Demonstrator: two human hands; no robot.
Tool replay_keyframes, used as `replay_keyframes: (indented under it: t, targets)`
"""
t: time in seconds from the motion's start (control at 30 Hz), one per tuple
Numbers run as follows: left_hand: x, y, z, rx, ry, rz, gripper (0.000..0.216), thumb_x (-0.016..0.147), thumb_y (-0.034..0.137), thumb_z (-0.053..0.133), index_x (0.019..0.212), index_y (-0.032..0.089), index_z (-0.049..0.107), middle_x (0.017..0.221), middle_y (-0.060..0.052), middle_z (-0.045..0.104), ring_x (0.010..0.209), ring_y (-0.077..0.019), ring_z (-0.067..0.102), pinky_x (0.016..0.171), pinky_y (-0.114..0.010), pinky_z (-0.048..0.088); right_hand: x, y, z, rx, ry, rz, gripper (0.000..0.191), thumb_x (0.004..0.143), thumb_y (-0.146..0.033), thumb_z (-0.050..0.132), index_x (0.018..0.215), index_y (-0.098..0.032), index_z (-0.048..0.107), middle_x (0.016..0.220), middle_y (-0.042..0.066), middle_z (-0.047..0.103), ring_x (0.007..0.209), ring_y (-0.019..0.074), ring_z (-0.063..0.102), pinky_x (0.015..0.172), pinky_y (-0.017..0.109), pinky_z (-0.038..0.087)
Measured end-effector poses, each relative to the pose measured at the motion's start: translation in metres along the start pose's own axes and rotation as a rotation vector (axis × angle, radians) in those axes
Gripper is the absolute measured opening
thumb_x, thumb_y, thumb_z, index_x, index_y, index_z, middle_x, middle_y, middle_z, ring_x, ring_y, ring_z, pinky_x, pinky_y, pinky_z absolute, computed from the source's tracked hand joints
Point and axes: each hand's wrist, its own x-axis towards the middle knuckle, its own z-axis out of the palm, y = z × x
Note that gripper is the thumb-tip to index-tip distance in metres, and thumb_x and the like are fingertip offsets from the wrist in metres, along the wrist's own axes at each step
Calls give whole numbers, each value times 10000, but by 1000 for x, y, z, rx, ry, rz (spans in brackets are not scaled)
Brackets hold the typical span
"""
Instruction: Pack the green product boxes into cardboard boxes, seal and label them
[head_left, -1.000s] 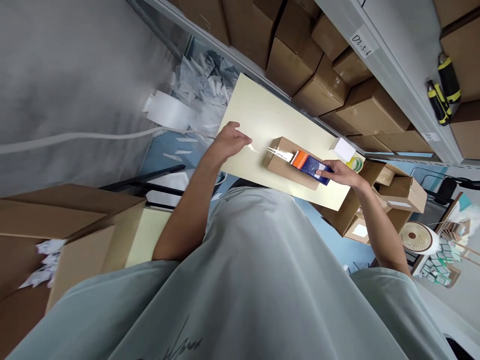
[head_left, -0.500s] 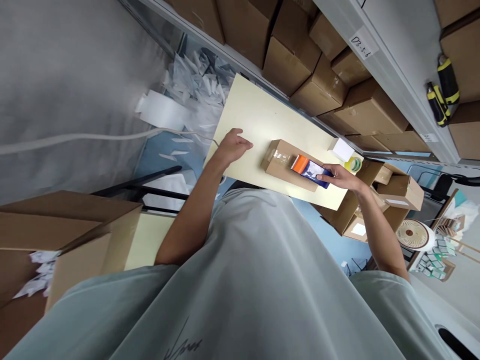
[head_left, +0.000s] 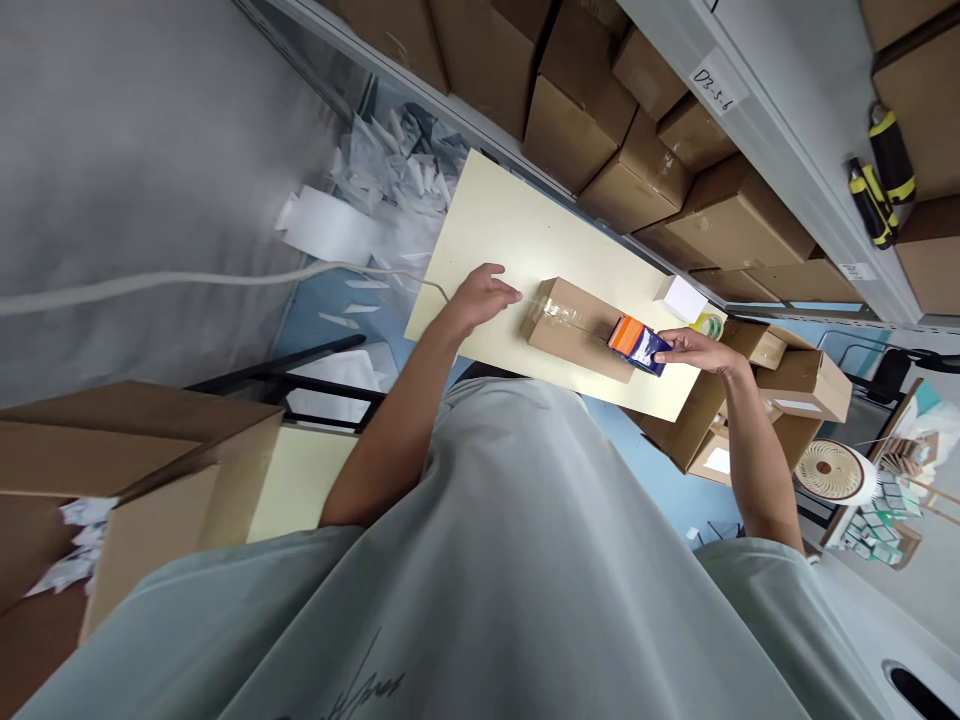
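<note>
A closed cardboard box [head_left: 577,318] lies on a pale yellow table [head_left: 502,225], with clear tape running along its top. My right hand [head_left: 694,350] grips an orange and blue tape dispenser [head_left: 637,342] at the box's right end. My left hand [head_left: 486,295] rests on the table at the box's left end, fingers curled and touching the tape's end there.
A small white box [head_left: 682,297] and a roll of tape [head_left: 709,324] sit at the table's right corner. Shelves of cardboard boxes [head_left: 637,180] run behind. Open cartons [head_left: 795,380] stand lower right, a large carton [head_left: 127,480] lower left, crumpled paper [head_left: 390,160] beyond the table.
The dispenser has travelled rightward along the box top to its right end, leaving tape laid flat. My left hand has moved closer to the box's left end.
</note>
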Motion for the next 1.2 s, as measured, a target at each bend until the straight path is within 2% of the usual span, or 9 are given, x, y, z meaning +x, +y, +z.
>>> replay_keyframes:
  t: [0.2, 0.4, 0.6, 0.77, 0.93, 1.07, 1.13, 1.2]
  targets:
    - [5, -3, 7, 5, 5, -37, 669, 666, 195, 874, 1298, 207, 656, 1072, -93, 833, 1045, -292, 776, 1042, -460, 590, 1, 2, -1, 36, -10, -2, 609, 734, -711, 989, 979, -177, 828, 927, 30, 813, 841, 192, 704, 868, 368, 572]
    - [18, -15, 16, -14, -1, -40, 660, 626, 207, 906, 1246, 222, 679, 983, -89, 820, 1092, -332, 774, 1034, -484, 596, 3, 7, 1, 24, -1, -16, 576, 749, -715, 974, 946, -196, 818, 894, 5, 796, 840, 194, 700, 858, 369, 579]
    - [21, -15, 35, -28, -44, -106, 812, 584, 176, 951, 1346, 169, 670, 986, -114, 806, 1130, -340, 787, 1041, -466, 614, 3, 8, 3, 19, 8, -28, 597, 732, -734, 970, 964, -200, 837, 904, 19, 813, 844, 213, 734, 868, 393, 610]
    - [12, -13, 39, 4, -11, -81, 857, 637, 181, 942, 1441, 130, 648, 1091, -151, 827, 1107, -332, 793, 1027, -456, 624, 3, 9, 4, 16, 16, -43, 585, 713, -733, 983, 1005, -240, 869, 957, 10, 848, 860, 224, 762, 883, 405, 644]
    - [2, -17, 42, 29, 59, 11, 756, 681, 254, 923, 1392, 128, 699, 1116, -139, 846, 1111, -303, 802, 1043, -414, 621, 7, 13, 3, 9, -11, -70, 605, 718, -744, 971, 1022, -231, 871, 939, 9, 849, 872, 226, 763, 891, 402, 645]
    - [-5, -17, 46, 128, 190, 86, 643, 689, 265, 921, 1303, 182, 750, 1263, -128, 830, 1191, -298, 793, 1085, -416, 617, 10, 15, 2, 9, -22, -77, 574, 734, -724, 968, 997, -225, 857, 951, 5, 839, 871, 210, 751, 884, 369, 620]
    - [-10, -15, 48, 108, 171, 116, 571, 731, 254, 881, 1282, 176, 756, 1250, -125, 836, 1156, -275, 805, 1077, -404, 624, 9, 14, 4, 7, -10, -82, 558, 713, -713, 983, 934, -221, 840, 905, -3, 817, 841, 198, 730, 859, 352, 597]
    - [-17, -15, 51, 62, 101, 165, 447, 809, 258, 805, 1243, 160, 767, 1213, -137, 848, 1142, -261, 812, 1076, -391, 626, 7, 12, 7, 10, -2, -85, 549, 670, -690, 1011, 863, -215, 815, 844, -12, 787, 812, 188, 705, 831, 336, 573]
